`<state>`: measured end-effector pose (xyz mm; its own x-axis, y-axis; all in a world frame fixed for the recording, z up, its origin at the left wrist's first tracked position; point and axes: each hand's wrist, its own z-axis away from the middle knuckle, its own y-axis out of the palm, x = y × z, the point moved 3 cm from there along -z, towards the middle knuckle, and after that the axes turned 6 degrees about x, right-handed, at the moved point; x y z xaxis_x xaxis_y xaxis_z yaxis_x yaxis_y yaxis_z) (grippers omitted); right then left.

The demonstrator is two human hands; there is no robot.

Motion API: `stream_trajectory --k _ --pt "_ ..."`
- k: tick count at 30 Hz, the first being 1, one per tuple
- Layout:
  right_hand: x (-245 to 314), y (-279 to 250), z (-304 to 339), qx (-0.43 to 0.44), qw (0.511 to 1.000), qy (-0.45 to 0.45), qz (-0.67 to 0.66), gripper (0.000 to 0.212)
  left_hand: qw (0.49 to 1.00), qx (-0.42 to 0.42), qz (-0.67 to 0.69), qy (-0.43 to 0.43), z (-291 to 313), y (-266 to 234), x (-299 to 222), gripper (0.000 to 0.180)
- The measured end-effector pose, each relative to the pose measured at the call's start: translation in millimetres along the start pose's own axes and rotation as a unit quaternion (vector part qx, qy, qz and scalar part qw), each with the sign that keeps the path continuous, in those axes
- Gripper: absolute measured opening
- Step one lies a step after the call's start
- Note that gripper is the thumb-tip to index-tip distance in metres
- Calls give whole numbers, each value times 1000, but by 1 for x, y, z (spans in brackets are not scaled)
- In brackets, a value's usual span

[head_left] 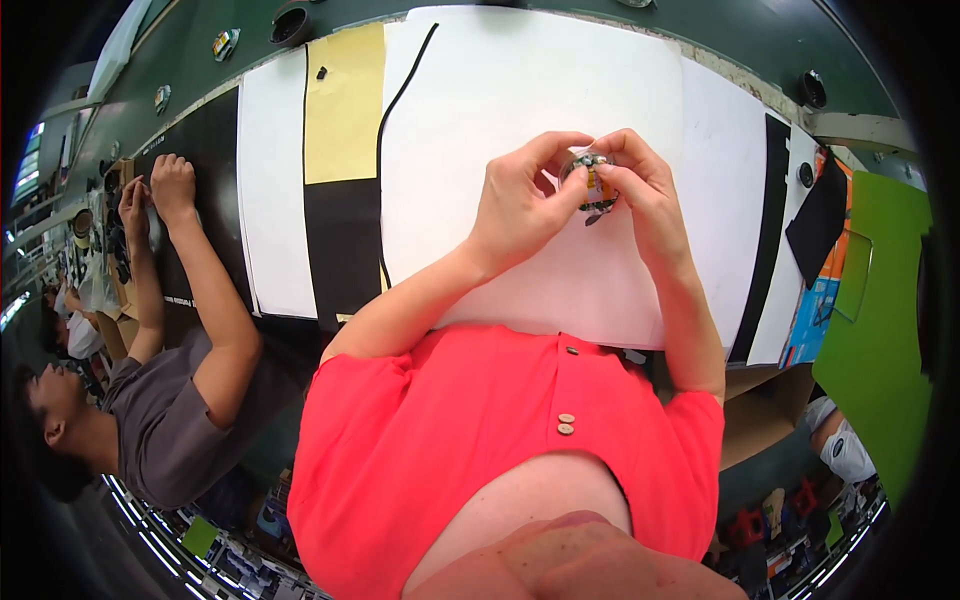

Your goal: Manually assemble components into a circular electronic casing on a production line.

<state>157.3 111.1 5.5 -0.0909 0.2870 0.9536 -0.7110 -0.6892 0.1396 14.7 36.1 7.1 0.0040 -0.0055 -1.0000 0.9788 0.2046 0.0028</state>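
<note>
At the left margin, a co-worker in a dark grey shirt (170, 425) has both hands (173, 185) raised over a glossy black sheet (212, 215); what they hold cannot be told. Beyond, on a dark green surface (740, 32), sit a small orange-and-silver piece (226, 43) and a round black bowl (292, 26), apparently kept to the far side so the near area stays free for handling.

Next comes a pale yellow rectangular sheet (345, 120) bearing a small black piece (321, 73). A thin, curving black line (379, 160), cord or edging, runs beside it.

Centrally, a broad smooth white sheet (520, 75) lies beneath the hands, presumably as a plain ground against which small parts show. Above it, the person's left hand (528, 198) pinches the left side of a small roundish part in silver, green and orange (598, 187). The right hand (645, 185) closes on its other side. Each grip is narrow, thumb against fingers; the two-sided hold likely steadies the part and leaves its face visible.

To the right, a straight black strip (766, 235) crosses the white covering. Past it, a limp black sheet (818, 225) overlaps an orange-and-blue printed panel (828, 290), beside a bright green board (880, 300).
</note>
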Motion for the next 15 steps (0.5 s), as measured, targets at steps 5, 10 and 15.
stream_trajectory --k 5,10,15 --pt "0 1 -4 -30 999 -7 -30 7 998 26 -57 -17 -3 -1 -10 32" --pt "9 -4 -9 0 1000 -15 -5 12 997 50 -47 -21 -16 -10 -10 32" --pt "27 -66 -53 -50 990 -88 95 21 982 -2 -176 69 -53 -50 -29 28"
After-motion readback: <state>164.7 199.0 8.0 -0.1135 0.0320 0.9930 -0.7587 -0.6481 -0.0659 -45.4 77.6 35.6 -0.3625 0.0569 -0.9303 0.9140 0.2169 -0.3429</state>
